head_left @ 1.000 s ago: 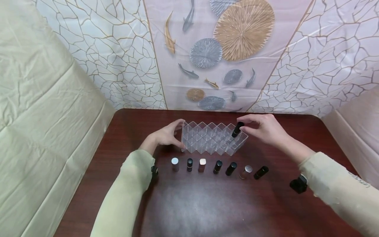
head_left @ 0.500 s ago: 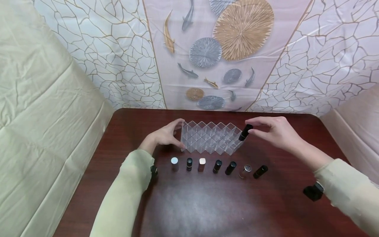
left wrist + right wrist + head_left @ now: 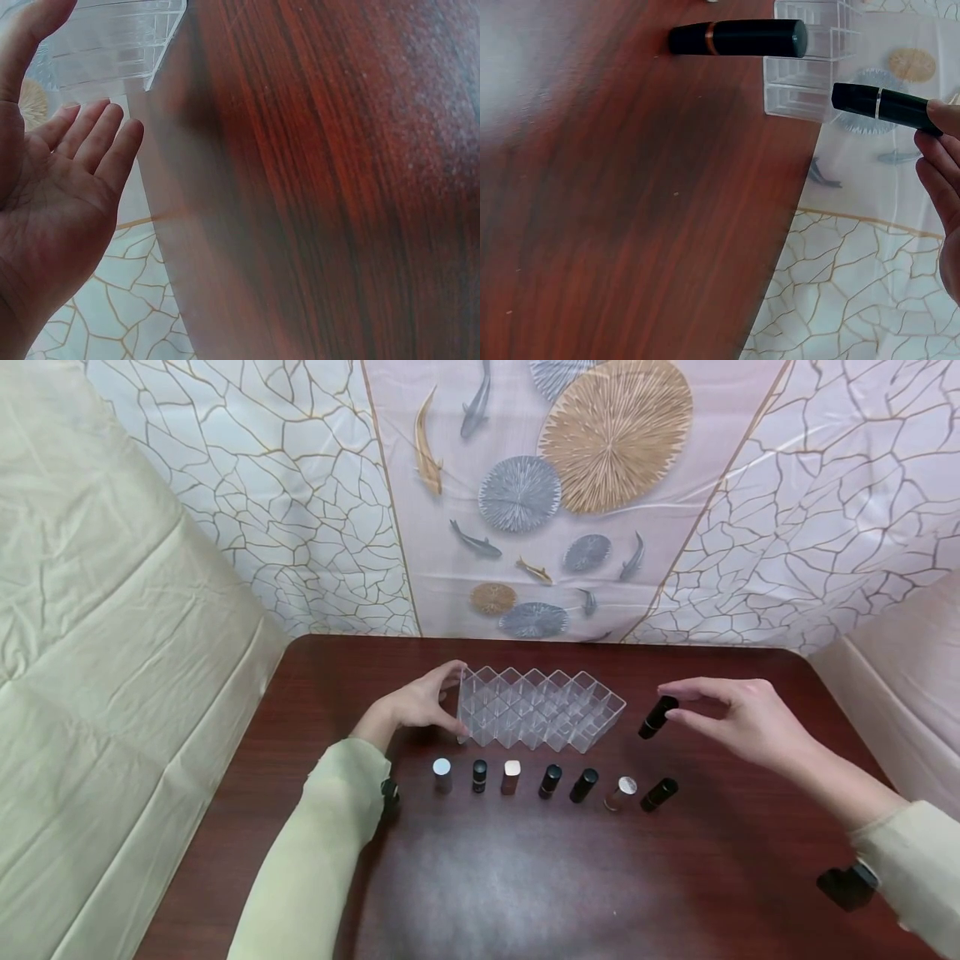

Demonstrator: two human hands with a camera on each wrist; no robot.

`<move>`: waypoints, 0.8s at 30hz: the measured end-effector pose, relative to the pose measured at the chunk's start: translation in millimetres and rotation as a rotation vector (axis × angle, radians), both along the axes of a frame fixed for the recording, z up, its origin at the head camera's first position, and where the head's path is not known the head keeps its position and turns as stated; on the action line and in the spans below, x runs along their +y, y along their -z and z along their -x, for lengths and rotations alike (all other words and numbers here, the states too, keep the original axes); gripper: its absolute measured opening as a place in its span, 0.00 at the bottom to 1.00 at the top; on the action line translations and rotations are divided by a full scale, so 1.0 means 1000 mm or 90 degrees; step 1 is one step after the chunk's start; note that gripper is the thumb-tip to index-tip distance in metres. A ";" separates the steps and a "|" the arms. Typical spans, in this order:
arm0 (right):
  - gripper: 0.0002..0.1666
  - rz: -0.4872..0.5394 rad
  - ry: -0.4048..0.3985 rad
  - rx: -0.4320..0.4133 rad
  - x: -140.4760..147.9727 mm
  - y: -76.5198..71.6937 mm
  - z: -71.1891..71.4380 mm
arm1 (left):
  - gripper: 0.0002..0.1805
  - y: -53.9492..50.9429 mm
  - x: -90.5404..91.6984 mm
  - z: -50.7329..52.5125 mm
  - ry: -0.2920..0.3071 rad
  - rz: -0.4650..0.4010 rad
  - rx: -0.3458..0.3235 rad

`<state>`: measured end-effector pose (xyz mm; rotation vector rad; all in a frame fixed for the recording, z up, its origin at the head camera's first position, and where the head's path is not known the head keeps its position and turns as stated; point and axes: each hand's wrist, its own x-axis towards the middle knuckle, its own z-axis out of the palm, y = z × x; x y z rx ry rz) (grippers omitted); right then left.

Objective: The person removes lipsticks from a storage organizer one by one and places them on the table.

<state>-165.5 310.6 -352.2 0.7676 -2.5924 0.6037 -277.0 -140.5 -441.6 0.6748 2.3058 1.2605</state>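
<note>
My left hand [image 3: 420, 702] holds the left end of a clear lipstick organizer [image 3: 536, 710], with the thumb at the front corner and the index finger at the back corner. In the left wrist view the other fingers [image 3: 90, 142] of that hand extend loosely below it. To the right of the organizer, my right hand [image 3: 738, 718] pinches a black lipstick [image 3: 657, 718] between thumb and fingers, tilted and raised off the table. A silver band shows around this lipstick in the right wrist view. The organizer's diamond-shaped slots look see-through.
Several lipsticks stand in a row before the organizer, from a silver-topped one [image 3: 442, 775] at the left to a black one [image 3: 660, 794] at the right. The dark red wooden table [image 3: 480, 877] ends at a patterned cloth backdrop [image 3: 525, 568].
My right hand has taken the black lipstick from above the organizer's right end, moving right and toward me, clear of the organizer. The left hand and the row of lipsticks stay put.
</note>
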 end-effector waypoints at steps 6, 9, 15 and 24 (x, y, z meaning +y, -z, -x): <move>0.29 -0.011 0.007 0.010 0.014 0.004 -0.013 | 0.59 0.001 0.000 0.000 -0.001 -0.001 -0.004; 0.30 -0.011 0.013 0.018 0.020 0.007 -0.019 | 0.59 0.000 0.000 0.000 0.000 -0.004 -0.006; 0.32 -0.006 0.024 0.028 0.028 0.013 -0.031 | 0.58 -0.001 -0.001 -0.001 0.002 -0.003 -0.007; 0.33 0.000 0.043 0.023 0.037 0.022 -0.045 | 0.59 0.000 0.000 0.000 0.001 -0.003 -0.007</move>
